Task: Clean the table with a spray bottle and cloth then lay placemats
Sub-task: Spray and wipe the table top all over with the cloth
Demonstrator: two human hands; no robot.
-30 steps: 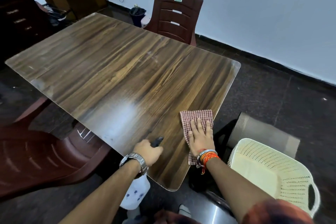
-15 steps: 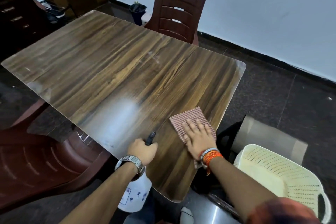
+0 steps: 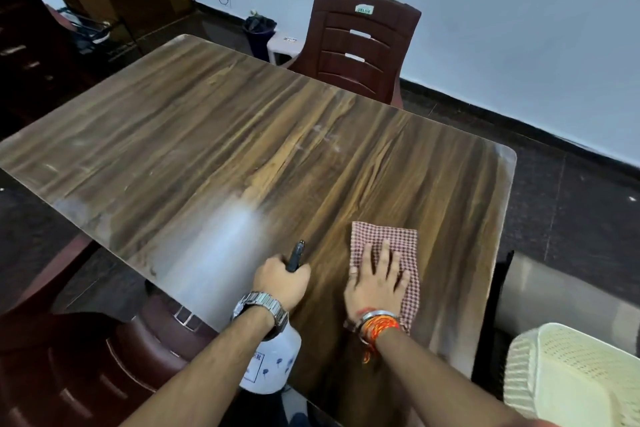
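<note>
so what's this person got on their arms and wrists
Both forearms are bare, with no sleeves showing. At the left hand is a silver metal-link watch. At the right hand are a silver bangle and orange-red threads with a loose tail.

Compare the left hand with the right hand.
The left hand curls round the spray bottle; the right hand lies flat on the checked cloth. The left wrist wears a metal watch; the right wrist wears orange threads. Both are over the table.
</note>
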